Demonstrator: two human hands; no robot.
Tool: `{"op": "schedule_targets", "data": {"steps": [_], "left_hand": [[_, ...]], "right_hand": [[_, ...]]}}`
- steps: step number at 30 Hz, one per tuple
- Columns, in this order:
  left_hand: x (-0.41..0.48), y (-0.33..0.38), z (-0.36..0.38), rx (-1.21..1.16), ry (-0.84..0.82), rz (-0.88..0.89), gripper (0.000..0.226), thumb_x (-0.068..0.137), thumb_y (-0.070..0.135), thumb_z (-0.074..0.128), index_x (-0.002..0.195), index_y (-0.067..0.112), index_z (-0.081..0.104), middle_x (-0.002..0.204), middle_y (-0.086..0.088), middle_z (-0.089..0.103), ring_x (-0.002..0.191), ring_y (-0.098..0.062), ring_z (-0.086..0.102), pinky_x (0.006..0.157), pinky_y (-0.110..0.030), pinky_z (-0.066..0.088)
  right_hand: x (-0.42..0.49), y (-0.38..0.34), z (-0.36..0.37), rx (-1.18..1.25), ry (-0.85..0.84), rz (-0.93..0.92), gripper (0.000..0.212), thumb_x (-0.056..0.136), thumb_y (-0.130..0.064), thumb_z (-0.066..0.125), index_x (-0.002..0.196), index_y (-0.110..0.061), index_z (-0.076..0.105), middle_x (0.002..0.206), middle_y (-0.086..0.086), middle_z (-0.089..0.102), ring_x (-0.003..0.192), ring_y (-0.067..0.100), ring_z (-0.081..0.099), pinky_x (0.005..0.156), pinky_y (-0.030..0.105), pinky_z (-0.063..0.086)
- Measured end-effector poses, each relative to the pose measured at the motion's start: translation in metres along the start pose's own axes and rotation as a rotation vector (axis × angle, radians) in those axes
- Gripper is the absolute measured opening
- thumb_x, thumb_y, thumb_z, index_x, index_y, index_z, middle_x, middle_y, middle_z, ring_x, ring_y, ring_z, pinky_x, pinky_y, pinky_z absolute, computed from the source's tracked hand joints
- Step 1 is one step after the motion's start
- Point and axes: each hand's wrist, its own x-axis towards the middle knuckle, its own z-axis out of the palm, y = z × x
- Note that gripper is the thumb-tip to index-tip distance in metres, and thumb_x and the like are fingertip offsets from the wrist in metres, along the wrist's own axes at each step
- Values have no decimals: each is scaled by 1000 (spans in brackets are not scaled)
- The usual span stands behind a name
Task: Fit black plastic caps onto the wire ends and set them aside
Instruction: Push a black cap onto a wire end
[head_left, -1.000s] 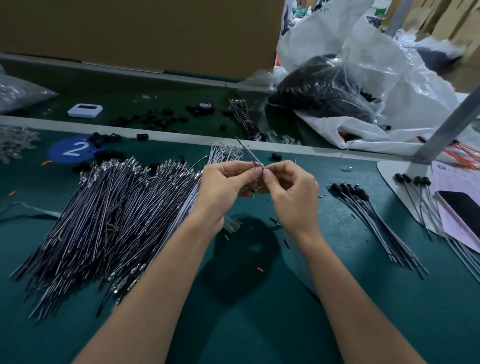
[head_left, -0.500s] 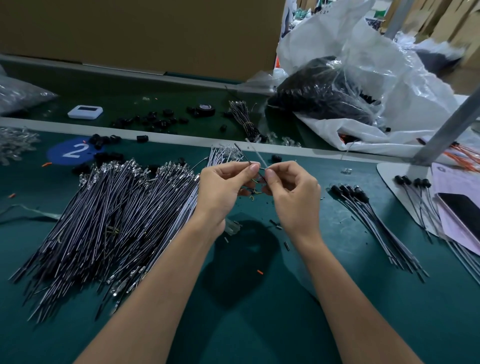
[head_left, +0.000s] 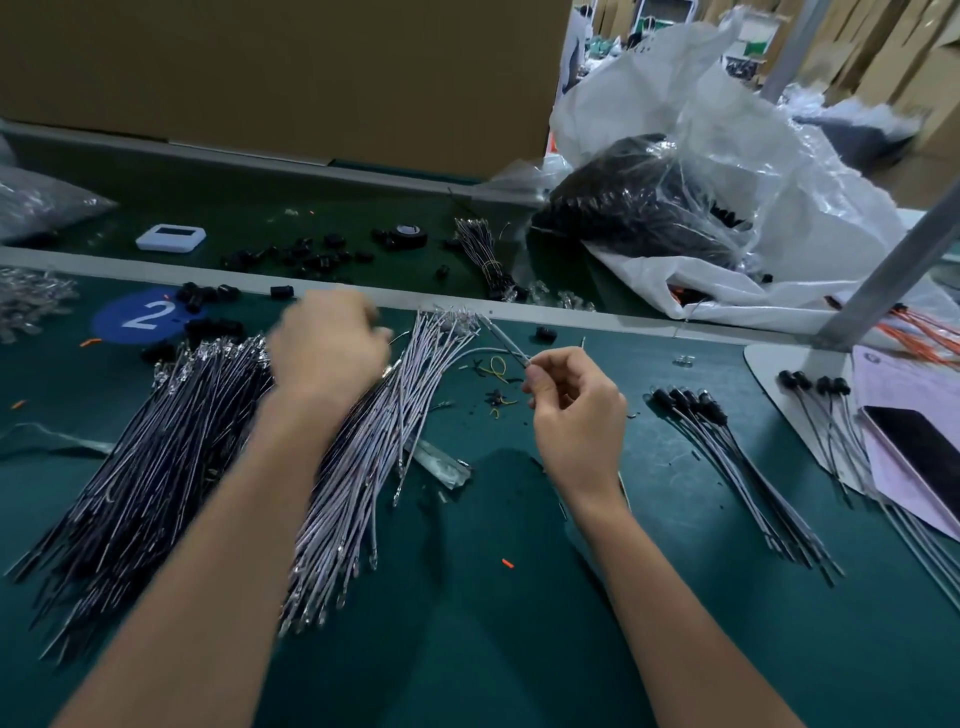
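My right hand (head_left: 574, 405) pinches a thin grey wire (head_left: 501, 340) between thumb and forefinger; the wire points up and to the left. My left hand (head_left: 327, 343) is blurred with motion over the far end of the big pile of uncapped wires (head_left: 171, 457), close to loose black caps (head_left: 208, 312) by the blue "2" mark. Whether it holds anything cannot be seen. A lighter bundle of wires (head_left: 384, 436) lies beside the pile. Capped wires (head_left: 727, 457) lie in a fan to the right.
More capped wires (head_left: 815, 395) lie on a white base plate with a grey post (head_left: 893, 260). Pink paper and a dark phone (head_left: 924, 457) sit at the right edge. Behind the rail are more caps, a white device (head_left: 171, 238) and plastic bags (head_left: 675, 208).
My hands have parted. The left hand swung away to the left and up towards the loose caps. The right hand kept the wire and stayed near the middle.
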Motion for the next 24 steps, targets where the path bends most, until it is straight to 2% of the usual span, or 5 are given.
{"op": "schedule_targets", "data": {"steps": [3, 8, 15, 17, 24], "left_hand": [[40, -40, -17, 393, -35, -148, 59, 93, 58, 51, 126, 9, 53, 109, -23, 60, 114, -40, 52, 103, -53, 36], [84, -102, -14, 408, -288, -391, 83, 89, 72, 41, 152, 20, 24, 155, -23, 26, 141, -45, 22, 109, -65, 23], [102, -111, -19, 306, -362, -335, 29, 93, 11, 54, 118, -4, 57, 114, -25, 57, 106, -39, 54, 94, -47, 47], [100, -106, -19, 268, -320, -308, 23, 93, 5, 51, 111, -5, 62, 105, -24, 61, 96, -37, 57, 82, -42, 50], [98, -72, -12, 183, -304, -206, 23, 93, 8, 60, 114, 0, 66, 112, -21, 63, 103, -37, 58, 89, -43, 50]], "right_hand": [[-2, 0, 1, 0, -14, -22, 21, 90, -2, 62, 78, -19, 61, 67, -8, 63, 61, 7, 58, 56, 11, 43], [-2, -1, 1, 9, -20, -36, 20, 91, -3, 62, 80, -19, 61, 68, -8, 64, 65, 8, 62, 60, 11, 45], [-2, 0, 1, 16, -42, -24, 17, 91, -3, 62, 81, -17, 62, 69, -8, 65, 64, 7, 60, 60, 12, 46], [-1, -1, 2, 15, -44, -26, 18, 91, -3, 62, 81, -17, 62, 67, -8, 64, 61, 5, 58, 58, 12, 44], [-1, -1, 3, 3, -55, -26, 22, 91, -3, 62, 79, -21, 60, 66, -10, 63, 61, 8, 58, 57, 14, 46]]}}
